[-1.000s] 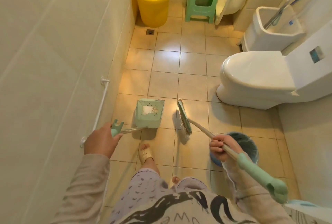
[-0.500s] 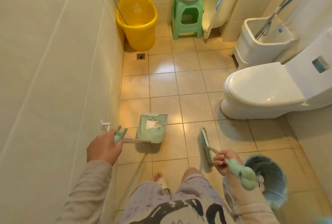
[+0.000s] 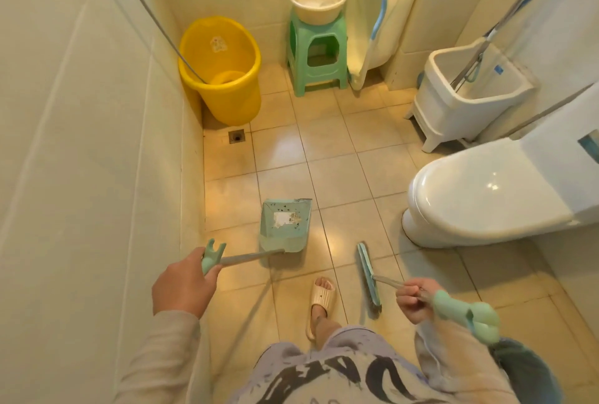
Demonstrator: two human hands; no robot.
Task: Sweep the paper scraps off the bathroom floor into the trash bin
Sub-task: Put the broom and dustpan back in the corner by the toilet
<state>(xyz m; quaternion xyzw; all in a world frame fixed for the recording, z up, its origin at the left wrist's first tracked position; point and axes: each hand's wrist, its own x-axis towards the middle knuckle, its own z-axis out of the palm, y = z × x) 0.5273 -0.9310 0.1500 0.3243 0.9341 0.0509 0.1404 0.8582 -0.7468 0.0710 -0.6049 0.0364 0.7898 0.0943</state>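
Paper scraps (image 3: 286, 218) lie inside the dustpan (image 3: 281, 239), on its inner face. They consist of one pale torn piece with small dark specks scattered round it. The pan sits ahead of and to the right of the left hand's fingers (image 3: 196, 261).

1. Left hand (image 3: 181, 283): the fingers are curled tight round the green forked grip (image 3: 210, 256) of the dustpan handle. The back of the hand faces the camera.
2. Dustpan axis: the metal shaft (image 3: 249, 257) runs from these fingers forward and to the right into the rear wall of the pan. The open mouth points away from the person, toward the far wall. Whether the pan touches the floor (image 3: 324, 144) cannot be told.
3. Right hand (image 3: 413, 301): the fingers (image 3: 409, 294) are closed round the broom shaft, just below its green grip (image 3: 466, 314).
4. Broom head (image 3: 369, 274): it lies just left of the right fingers and is seen edge-on. Its long axis runs near to far.
5. Broom shaft axis: it runs from the head back and to the right through the fingers. The grip end lies over the trash bin (image 3: 531, 371).
6. Trash bin: it stands behind and to the right of the right fingers, partly hidden by the sleeve (image 3: 453, 361).

A slippered foot (image 3: 321, 298) stands between the two hands.
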